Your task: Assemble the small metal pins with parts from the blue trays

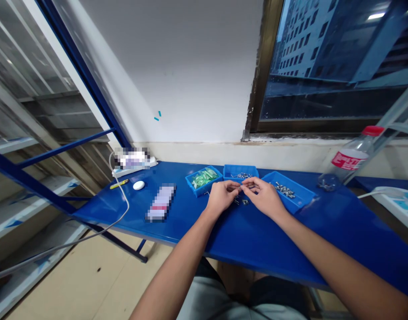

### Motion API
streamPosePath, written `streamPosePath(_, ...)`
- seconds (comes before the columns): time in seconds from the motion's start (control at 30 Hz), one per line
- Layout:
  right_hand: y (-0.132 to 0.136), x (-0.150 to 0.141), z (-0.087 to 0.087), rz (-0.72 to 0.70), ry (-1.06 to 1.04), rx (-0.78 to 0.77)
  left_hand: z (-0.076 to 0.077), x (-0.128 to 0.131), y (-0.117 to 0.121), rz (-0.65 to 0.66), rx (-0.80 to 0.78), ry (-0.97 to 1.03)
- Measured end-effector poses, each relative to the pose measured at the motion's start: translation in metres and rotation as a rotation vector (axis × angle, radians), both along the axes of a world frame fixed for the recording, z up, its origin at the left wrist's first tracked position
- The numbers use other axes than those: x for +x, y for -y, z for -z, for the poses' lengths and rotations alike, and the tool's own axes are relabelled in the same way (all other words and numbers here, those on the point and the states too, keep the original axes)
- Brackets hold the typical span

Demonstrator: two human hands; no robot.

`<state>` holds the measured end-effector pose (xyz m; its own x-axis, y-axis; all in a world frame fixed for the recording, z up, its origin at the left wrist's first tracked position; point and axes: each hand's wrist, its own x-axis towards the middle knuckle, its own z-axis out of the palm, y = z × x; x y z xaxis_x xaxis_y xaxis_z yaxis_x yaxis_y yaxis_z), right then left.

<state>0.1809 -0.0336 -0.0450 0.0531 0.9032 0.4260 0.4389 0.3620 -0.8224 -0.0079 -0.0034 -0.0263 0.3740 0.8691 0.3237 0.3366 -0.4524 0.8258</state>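
My left hand [221, 194] and my right hand [264, 195] meet over the blue table [197, 222], fingertips pinched together on a small metal part [239, 189] between them. A few loose metal pieces [241, 202] lie on the table just below the hands. Behind them stand three blue trays: the left tray [204, 179] holds green pieces, the middle tray [240, 172] and the right tray [288, 191] hold small metal parts.
A clear plastic bottle with red cap [349, 162] leans at the right. A white round object [138, 185], a yellow pen [119, 184], a power strip with cable [124, 171] and a blurred flat item [160, 202] lie at the left. Metal shelving [30, 146] stands left; window behind.
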Motion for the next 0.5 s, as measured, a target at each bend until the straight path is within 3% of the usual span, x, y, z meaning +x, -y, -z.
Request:
streamPosePath(0.3,0.0,-0.002,0.0,-0.039,-0.034,-0.003,0.01,0.002,-0.007,0.035,-0.011,0.163)
streamPosePath(0.4,0.001,-0.001,-0.005,0.0,0.073,0.068,0.005,0.001,-0.004,0.035,0.018,0.139)
streamPosePath(0.5,0.001,0.008,-0.013,0.109,0.323,0.232,0.0,0.0,0.0,0.058,0.111,0.012)
